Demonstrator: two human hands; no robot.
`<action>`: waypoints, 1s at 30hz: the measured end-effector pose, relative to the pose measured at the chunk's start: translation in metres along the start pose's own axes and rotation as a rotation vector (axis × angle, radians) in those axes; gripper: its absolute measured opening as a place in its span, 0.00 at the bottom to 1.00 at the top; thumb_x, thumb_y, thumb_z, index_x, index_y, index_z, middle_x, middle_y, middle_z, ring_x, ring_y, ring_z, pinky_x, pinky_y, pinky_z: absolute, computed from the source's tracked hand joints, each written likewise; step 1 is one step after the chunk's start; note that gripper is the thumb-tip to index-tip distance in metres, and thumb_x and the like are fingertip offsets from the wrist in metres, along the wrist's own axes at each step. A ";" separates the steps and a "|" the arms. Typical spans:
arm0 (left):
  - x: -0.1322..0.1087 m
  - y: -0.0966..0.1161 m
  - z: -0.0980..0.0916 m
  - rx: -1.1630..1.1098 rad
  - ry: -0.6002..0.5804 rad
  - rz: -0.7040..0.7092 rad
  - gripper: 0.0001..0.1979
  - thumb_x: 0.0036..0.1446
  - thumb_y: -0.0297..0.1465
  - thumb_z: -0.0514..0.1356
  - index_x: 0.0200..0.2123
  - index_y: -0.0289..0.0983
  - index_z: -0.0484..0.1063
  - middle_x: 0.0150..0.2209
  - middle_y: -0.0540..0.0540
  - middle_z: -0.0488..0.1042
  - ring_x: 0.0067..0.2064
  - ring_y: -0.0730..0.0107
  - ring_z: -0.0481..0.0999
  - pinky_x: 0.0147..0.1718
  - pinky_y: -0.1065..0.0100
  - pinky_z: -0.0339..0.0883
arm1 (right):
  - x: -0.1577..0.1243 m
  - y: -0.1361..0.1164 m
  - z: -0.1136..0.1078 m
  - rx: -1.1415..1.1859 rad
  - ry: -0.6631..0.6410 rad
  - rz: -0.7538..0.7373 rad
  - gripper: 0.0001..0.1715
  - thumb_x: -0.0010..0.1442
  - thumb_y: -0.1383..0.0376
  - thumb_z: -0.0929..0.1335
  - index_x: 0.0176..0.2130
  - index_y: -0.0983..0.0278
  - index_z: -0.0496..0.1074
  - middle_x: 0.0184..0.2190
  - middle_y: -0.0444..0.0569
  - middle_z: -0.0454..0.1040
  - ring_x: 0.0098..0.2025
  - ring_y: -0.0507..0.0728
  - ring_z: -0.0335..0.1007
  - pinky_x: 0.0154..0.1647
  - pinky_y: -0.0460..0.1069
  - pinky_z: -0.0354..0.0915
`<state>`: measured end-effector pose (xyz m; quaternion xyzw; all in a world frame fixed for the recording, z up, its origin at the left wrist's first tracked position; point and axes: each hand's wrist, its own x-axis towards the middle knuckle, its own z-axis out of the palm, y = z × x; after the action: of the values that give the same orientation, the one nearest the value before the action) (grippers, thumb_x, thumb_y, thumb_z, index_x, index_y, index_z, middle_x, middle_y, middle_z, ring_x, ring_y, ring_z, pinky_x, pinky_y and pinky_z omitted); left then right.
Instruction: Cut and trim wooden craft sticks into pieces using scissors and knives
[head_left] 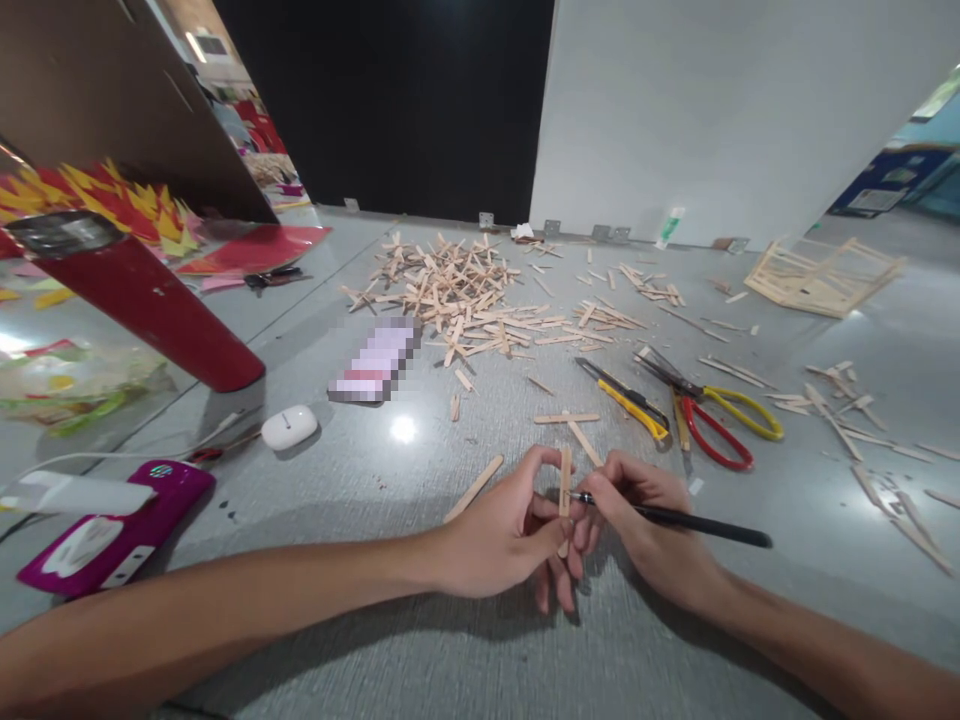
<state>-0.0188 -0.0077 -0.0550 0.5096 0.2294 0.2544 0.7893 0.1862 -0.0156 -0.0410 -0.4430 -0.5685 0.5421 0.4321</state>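
Note:
My left hand [517, 530] pinches a wooden craft stick [565, 482], held upright between thumb and fingers. Closed round a slim black pen [697, 522], my right hand [637, 510] brings its tip against the face of that stick. The pen's back end points to the right. Just beyond my fingers, one craft stick [567, 418] lies crosswise on the table, with another stick [584, 442] running from it toward my right hand. A further stick [474, 487] rests beside my left wrist, partly hidden by it.
A heap of craft sticks [450, 285] lies ahead. A yellow utility knife [628, 400] and red-and-yellow-handled scissors [712, 405] lie right, near scattered stick pieces. A stick frame [821, 280] stands far right. Leftward are a phone [377, 360], earbud case [290, 428], purple device [176, 500] and red flask [165, 310].

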 end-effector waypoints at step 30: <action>-0.005 -0.001 -0.001 0.018 -0.008 -0.016 0.23 0.77 0.47 0.63 0.58 0.44 0.54 0.34 0.53 0.76 0.26 0.71 0.81 0.25 0.72 0.74 | -0.001 0.000 0.000 -0.010 -0.017 0.016 0.30 0.73 0.44 0.74 0.29 0.60 0.70 0.20 0.48 0.81 0.20 0.54 0.81 0.22 0.44 0.74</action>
<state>-0.0235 -0.0106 -0.0556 0.5156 0.2329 0.2440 0.7877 0.1865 -0.0164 -0.0415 -0.4450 -0.5711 0.5466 0.4207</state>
